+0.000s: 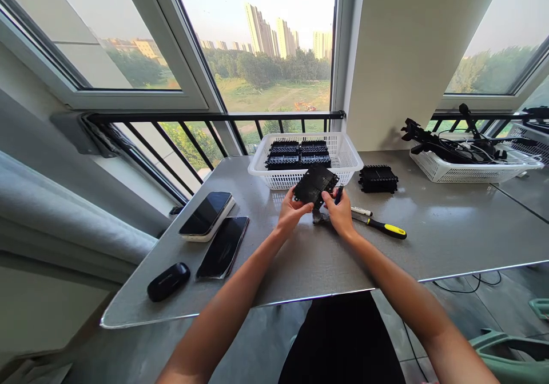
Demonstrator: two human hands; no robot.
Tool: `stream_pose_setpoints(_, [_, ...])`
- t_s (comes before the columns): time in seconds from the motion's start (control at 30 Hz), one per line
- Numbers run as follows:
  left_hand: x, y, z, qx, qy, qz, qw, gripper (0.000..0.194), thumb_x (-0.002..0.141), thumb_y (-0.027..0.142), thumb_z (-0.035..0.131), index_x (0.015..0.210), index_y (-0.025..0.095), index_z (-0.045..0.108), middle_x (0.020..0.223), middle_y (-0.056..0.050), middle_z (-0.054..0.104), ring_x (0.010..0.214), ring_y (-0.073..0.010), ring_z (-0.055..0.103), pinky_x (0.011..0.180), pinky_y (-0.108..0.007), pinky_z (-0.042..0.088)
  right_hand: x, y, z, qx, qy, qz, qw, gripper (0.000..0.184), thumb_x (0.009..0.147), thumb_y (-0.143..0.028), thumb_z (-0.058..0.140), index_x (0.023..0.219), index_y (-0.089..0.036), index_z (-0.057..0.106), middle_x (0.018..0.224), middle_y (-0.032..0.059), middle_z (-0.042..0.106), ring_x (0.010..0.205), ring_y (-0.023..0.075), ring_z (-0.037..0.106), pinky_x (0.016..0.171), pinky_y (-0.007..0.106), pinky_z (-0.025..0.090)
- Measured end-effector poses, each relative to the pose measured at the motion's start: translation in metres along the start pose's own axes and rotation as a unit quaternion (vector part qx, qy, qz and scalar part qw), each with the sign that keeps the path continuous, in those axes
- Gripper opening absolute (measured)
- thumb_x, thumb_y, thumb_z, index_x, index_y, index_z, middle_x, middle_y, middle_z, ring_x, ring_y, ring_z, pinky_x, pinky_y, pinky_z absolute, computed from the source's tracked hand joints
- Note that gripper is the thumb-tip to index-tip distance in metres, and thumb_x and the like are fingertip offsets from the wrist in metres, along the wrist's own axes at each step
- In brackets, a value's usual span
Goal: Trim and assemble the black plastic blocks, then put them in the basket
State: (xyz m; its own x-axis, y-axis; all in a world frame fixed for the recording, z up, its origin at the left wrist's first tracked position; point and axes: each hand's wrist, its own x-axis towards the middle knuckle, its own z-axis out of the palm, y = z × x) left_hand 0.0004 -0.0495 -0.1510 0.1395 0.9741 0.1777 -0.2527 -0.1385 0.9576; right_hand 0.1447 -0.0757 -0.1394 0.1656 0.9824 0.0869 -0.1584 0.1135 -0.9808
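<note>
Both hands are raised over the table in front of the white basket. A flat, black, rectangular plastic part (pixel 316 185) with notched edges is tilted up between them. My left hand (pixel 292 210) grips its left lower edge, thumb across the near side. My right hand (pixel 338 212) is closed at its lower right corner, and a short dark stick-like piece (pixel 339 194) stands out from these fingers; its kind is unclear. Below the part, a small crumpled clear-and-dark item (pixel 318 217) lies on the table, partly hidden. A white marker (pixel 361 210) and a yellow-and-black-handled screwdriver (pixel 387 229) lie right of my right hand.
Several similar black parts sit in the white basket (pixel 347 164). A black stack (pixel 378 179) stands to its right. Farther right, another white basket (pixel 461 170) holds black gear and cables. Two phones (pixel 223 248) (pixel 206 212) and a black case (pixel 168 282) lie left.
</note>
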Motion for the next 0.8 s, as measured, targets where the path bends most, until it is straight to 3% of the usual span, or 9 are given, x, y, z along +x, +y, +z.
stream_pose_setpoints(0.1, [-0.002, -0.002, 0.005, 0.034, -0.002, 0.020, 0.999, 0.069, 0.050, 0.034, 0.089, 0.108, 0.017, 0.057, 0.094, -0.003, 0.071, 0.078, -0.0169, 0.067, 0.070, -0.026, 0.056, 0.001, 0.000, -0.001, -0.054, 0.103, -0.111, 0.987, 0.028, 0.073, -0.038, 0.066, 0.076, -0.024, 0.042, 0.073, -0.0037, 0.043, 0.072, 0.0151, 0.041, 0.065, 0.026, 0.036])
stream_pose_setpoints(0.3, [-0.004, 0.003, 0.006, 0.041, -0.033, 0.026, 0.998, 0.048, 0.077, 0.056, 0.065, 0.103, 0.015, 0.063, 0.086, -0.003, 0.070, 0.074, -0.0146, 0.063, 0.066, -0.025, 0.053, 0.002, -0.001, -0.002, -0.095, 0.116, -0.145, 0.978, 0.024, 0.077, -0.032, 0.061, 0.072, -0.024, 0.039, 0.072, -0.0039, 0.045, 0.071, 0.0143, 0.042, 0.069, 0.027, 0.036])
stream_pose_setpoints(0.47, [-0.001, 0.003, 0.002, 0.045, -0.026, 0.016, 0.999, 0.048, 0.073, 0.054, 0.070, 0.102, 0.016, 0.064, 0.076, -0.001, 0.070, 0.067, -0.0139, 0.062, 0.061, -0.024, 0.050, -0.001, -0.006, -0.002, -0.135, 0.103, -0.136, 0.976, 0.021, 0.080, -0.030, 0.057, 0.074, -0.024, 0.038, 0.081, -0.0013, 0.049, 0.080, 0.0160, 0.044, 0.079, 0.029, 0.038])
stream_pose_setpoints(0.6, [-0.001, 0.002, 0.000, 0.036, 0.004, 0.008, 0.999, 0.050, 0.070, 0.051, 0.075, 0.103, 0.016, 0.062, 0.074, -0.002, 0.071, 0.068, -0.0153, 0.064, 0.063, -0.025, 0.051, -0.009, -0.015, 0.001, -0.191, 0.123, -0.160, 0.961, 0.017, 0.083, -0.033, 0.055, 0.079, -0.025, 0.041, 0.090, 0.0007, 0.043, 0.087, 0.0178, 0.041, 0.086, 0.032, 0.036])
stream_pose_setpoints(0.7, [-0.001, 0.001, -0.002, 0.039, 0.018, 0.009, 0.999, 0.050, 0.070, 0.051, 0.075, 0.103, 0.015, 0.061, 0.074, -0.002, 0.071, 0.063, -0.0146, 0.063, 0.056, -0.024, 0.048, -0.013, -0.022, 0.001, -0.189, 0.121, -0.165, 0.960, 0.017, 0.083, -0.036, 0.054, 0.079, -0.025, 0.041, 0.089, 0.0008, 0.042, 0.087, 0.0187, 0.040, 0.084, 0.032, 0.036])
stream_pose_setpoints(0.73, [-0.001, 0.001, -0.003, 0.042, 0.022, 0.008, 0.999, 0.050, 0.070, 0.050, 0.074, 0.103, 0.015, 0.061, 0.074, -0.002, 0.071, 0.061, -0.0143, 0.063, 0.054, -0.023, 0.048, -0.013, -0.023, 0.000, -0.171, 0.114, -0.156, 0.966, 0.017, 0.083, -0.037, 0.053, 0.079, -0.025, 0.042, 0.088, 0.0008, 0.043, 0.086, 0.0189, 0.040, 0.080, 0.031, 0.036])
stream_pose_setpoints(0.8, [-0.001, 0.000, -0.004, 0.047, 0.027, 0.007, 0.998, 0.050, 0.070, 0.050, 0.074, 0.102, 0.015, 0.061, 0.073, -0.002, 0.070, 0.059, -0.0141, 0.062, 0.052, -0.023, 0.047, -0.013, -0.025, -0.003, -0.091, 0.044, -0.078, 0.992, 0.018, 0.082, -0.039, 0.053, 0.080, -0.025, 0.042, 0.085, 0.0006, 0.043, 0.084, 0.0190, 0.039, 0.072, 0.028, 0.035])
